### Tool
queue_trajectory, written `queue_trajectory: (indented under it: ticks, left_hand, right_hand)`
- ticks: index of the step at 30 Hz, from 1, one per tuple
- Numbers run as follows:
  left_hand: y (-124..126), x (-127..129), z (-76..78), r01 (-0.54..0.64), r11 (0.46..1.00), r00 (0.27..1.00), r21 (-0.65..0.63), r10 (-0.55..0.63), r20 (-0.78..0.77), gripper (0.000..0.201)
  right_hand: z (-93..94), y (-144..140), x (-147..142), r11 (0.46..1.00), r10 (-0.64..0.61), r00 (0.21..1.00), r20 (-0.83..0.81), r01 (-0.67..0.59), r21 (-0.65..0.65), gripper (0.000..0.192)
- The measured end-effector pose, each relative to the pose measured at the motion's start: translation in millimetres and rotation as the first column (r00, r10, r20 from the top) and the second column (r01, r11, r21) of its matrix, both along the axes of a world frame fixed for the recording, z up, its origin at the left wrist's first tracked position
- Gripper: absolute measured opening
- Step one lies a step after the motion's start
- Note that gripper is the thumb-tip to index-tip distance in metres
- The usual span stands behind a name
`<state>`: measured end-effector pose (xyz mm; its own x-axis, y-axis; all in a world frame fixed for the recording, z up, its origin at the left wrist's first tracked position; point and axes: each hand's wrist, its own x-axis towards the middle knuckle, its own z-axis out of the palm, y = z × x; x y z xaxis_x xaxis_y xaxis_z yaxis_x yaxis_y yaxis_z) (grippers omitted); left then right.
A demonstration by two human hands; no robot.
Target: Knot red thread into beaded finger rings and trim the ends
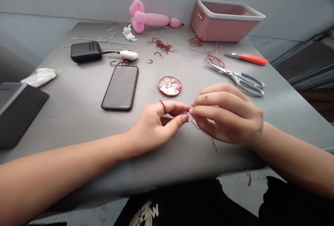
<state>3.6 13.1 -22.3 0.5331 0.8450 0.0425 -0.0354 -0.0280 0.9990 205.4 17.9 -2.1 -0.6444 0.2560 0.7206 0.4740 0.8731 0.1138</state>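
Observation:
My left hand [159, 123] and my right hand [227, 113] meet fingertip to fingertip near the front of the grey table [78, 121]. Both pinch a thin red thread [205, 135], whose loose end trails down toward the table edge. A loop of the same red thread circles my left index finger. Just beyond my fingers lies a small round red lid [169, 86] holding several pale beads.
A black phone [120, 87] lies left of the lid. Scissors [241, 79], an orange-handled tool [250, 58] and red thread scraps [161, 45] lie further back. A pink bin [224, 19], pink balloon [150, 19], power bank [86, 51] and black case [15, 111] ring the table.

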Motion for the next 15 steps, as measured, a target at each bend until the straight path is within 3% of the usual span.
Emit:
queue_trajectory:
  ticks: [6,10,15]
  left_hand:
    - [1.0,0.4,-0.3,-0.027,0.999,0.999,-0.028,0.028,0.036,0.019]
    - [0.4,0.3,-0.1,-0.067,0.997,0.997,-0.025,0.068,0.04,0.019]
    - [-0.7,1.7,-2.4,-0.08,0.996,0.992,-0.05,0.085,0.097,0.017]
  right_hand:
    - [3.5,1.3,2.1,0.995,0.046,0.997,0.066,-0.04,-0.087,0.02]
    - [6.4,3.5,4.0,0.972,0.065,0.997,0.041,-0.054,-0.229,0.014]
    - [4.5,2.8,0.1,0.907,0.029,0.993,-0.115,-0.075,-0.414,0.008]
